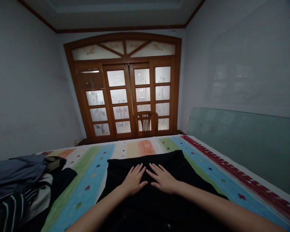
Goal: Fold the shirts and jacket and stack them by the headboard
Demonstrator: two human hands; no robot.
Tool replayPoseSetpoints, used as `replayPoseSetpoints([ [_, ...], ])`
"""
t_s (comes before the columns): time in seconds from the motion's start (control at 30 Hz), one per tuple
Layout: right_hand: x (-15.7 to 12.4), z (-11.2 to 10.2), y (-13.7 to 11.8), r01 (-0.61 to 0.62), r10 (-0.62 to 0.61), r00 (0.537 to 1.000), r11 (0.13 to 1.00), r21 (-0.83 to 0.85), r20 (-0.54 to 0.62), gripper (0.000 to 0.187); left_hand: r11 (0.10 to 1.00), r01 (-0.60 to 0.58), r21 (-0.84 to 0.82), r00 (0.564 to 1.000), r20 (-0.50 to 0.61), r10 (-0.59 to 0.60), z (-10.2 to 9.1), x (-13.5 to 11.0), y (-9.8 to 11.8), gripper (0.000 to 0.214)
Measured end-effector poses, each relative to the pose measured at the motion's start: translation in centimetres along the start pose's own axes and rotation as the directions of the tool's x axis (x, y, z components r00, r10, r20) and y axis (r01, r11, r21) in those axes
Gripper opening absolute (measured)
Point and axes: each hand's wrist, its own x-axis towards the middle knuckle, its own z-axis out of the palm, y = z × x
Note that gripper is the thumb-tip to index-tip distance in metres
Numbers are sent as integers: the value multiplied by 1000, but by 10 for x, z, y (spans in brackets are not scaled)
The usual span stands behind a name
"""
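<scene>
The left hand [134,179] and right hand [162,178] lie open, fingers spread, pressing the black cloth [169,164] flat against the bed [87,180], left of which sits a heap of clothes [21,180].

Left hand [134,179] and right hand [162,178] flat, spread, just apart

Seemingly no readable text or labels anywhere.
</scene>
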Motion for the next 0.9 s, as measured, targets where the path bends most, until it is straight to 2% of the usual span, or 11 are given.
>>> replayPoseSetpoints([
  [0.13, -9, -10, 16, 1, -3, 999, 999, 40, 49, 57, 998, 11, 62, 999, 30, -13, 8, -5, -1, 54],
  [0.23, -12, -14, 30, -60, 59, 998, 998, 22, 22, 54, 994, -5, 107, 1000, 24, 2, 5, -7, 0, 49],
  [0.33, -9, -18, 41, -74, 72, 996, 997, 32, 59, 50, 993, -24, 116, 998, 54, 18, 0, -8, 2, 48],
  [0.4, -3, -25, 50, -116, 113, 991, 992, 49, 72, 52, 997, -33, 76, 997, 78, 27, -5, -8, -1, 47],
  [0.5, 9, -37, 71, -233, 232, 972, 972, 44, 27, 62, 999, -30, 25, 999, 13, 29, -13, -2, -14, 45],
  [0.57, 18, -43, 90, -322, 323, 947, 946, 45, 5, 61, 999, 34, 21, 999, -31, -33, -18, 5, -29, 51],
  [0.67, 26, -44, 117, -426, 426, 905, 903, 55, 18, 53, 970, 243, 30, 969, -43, -241, -25, 17, -57, 61],
  [0.73, 26, -42, 130, -466, 465, 885, 883, 49, 29, 52, 933, 358, 36, 933, -49, -356, -29, 21, -77, 57],
  [0.8, 23, -40, 140, -490, 488, 871, 871, 34, 47, 50, 906, 421, 38, 907, -39, -420, -32, 22, -95, 53],
  [0.9, 17, -39, 149, -496, 494, 866, 868, 9, 82, 50, 868, 497, 21, 867, 32, -497, -35, 16, -118, 41],
])
